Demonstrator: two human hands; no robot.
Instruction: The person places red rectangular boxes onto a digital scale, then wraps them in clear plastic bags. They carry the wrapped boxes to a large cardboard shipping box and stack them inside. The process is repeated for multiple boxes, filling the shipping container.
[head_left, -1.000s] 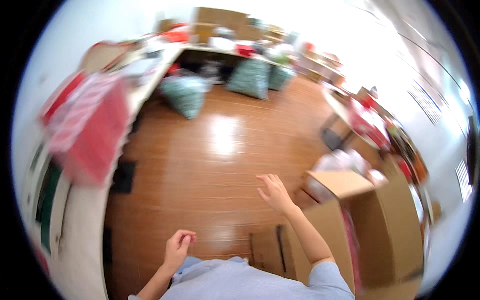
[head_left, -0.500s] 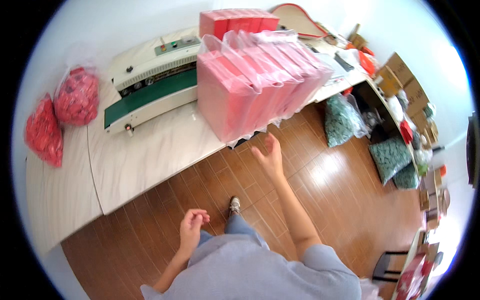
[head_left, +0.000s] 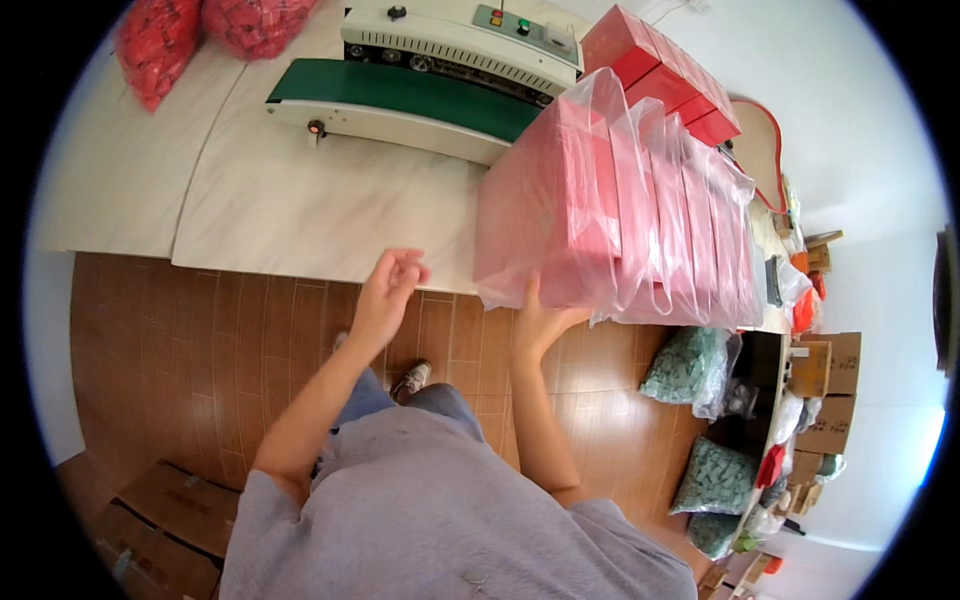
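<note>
A row of red boxes in clear plastic bags (head_left: 590, 190) stands along the front edge of the table (head_left: 330, 205). My right hand (head_left: 545, 325) is at the lower corner of the nearest bagged box, thumb up against its front face and the other fingers partly hidden beneath its lower edge. Nearer the middle, my left hand (head_left: 385, 295) hovers at the table's front edge, apart from the boxes. Its fingers are loosely curled together, with nothing visible in them.
A sealing machine with a green belt (head_left: 410, 100) sits left of the boxes, more red boxes (head_left: 660, 70) behind them. Bags of red pieces (head_left: 160, 45) lie at the far left. Bags of green pieces (head_left: 715, 475) rest on the floor at right, cardboard cartons (head_left: 180, 505) at lower left.
My right hand has gone from open beside the boxes to contact with the nearest bagged box. My left hand has moved forward to the table edge. The view has turned and come closer.
</note>
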